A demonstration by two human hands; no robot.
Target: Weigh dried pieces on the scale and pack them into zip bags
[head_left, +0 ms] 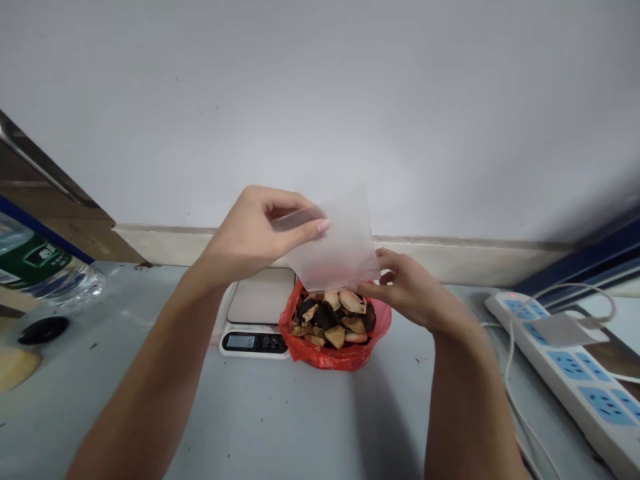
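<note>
My left hand [275,223] pinches the upper left part of a translucent, frosted plastic bag [335,247], thumb in front. At the bag's lower right corner, my right hand [400,283] grips its edge between thumb and fingers. Below the bag sits a red plastic bag [330,357], its top open, filled with dried, dark-edged slices [335,320] that look like dried mushroom or fruit pieces. To its left lies a white digital scale [263,300] with a lit display; the red bag hides its right edge.
A white power strip [565,373] with blue sockets, a plugged-in adapter and cables lies at the right. Far left are a water bottle [45,267] lying tilted, a black oval object [44,330] and a pale yellow item [17,369]. A wall [320,120] rises behind the grey table [280,427].
</note>
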